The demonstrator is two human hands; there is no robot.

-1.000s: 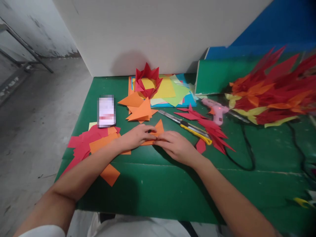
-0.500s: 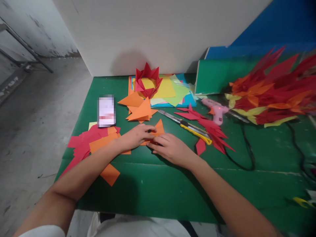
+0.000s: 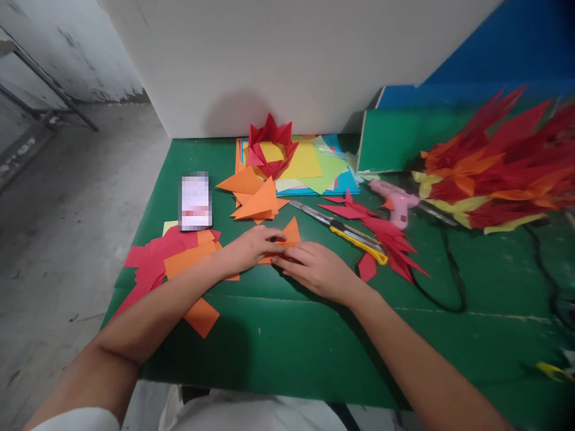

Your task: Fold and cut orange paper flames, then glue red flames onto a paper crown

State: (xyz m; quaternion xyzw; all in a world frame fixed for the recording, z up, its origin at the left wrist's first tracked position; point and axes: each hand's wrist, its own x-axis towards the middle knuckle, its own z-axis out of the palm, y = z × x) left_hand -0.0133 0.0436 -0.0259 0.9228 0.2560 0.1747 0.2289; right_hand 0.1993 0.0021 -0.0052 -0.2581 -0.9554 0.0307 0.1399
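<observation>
Both hands press a folded orange paper piece (image 3: 290, 234) flat on the green table (image 3: 287, 341). My left hand (image 3: 249, 247) lies on its left part, fingers curled down onto the paper. My right hand (image 3: 317, 269) covers its near right part, fingertips pinching the fold at the middle. Only the pointed upper corner of the paper shows between them. A stack of folded orange triangles (image 3: 256, 200) lies just beyond.
Loose red and orange paper squares (image 3: 173, 257) lie left. A phone (image 3: 194, 201), a red paper crown (image 3: 269, 145) on coloured sheets, a yellow utility knife (image 3: 345, 232), red spiky pieces (image 3: 386, 236), a pink glue gun (image 3: 395, 202) with black cord and a big spiky paper bunch (image 3: 498, 170) sit behind and right.
My right hand slid a little left along the orange paper toward my left hand. The left hand has stayed put.
</observation>
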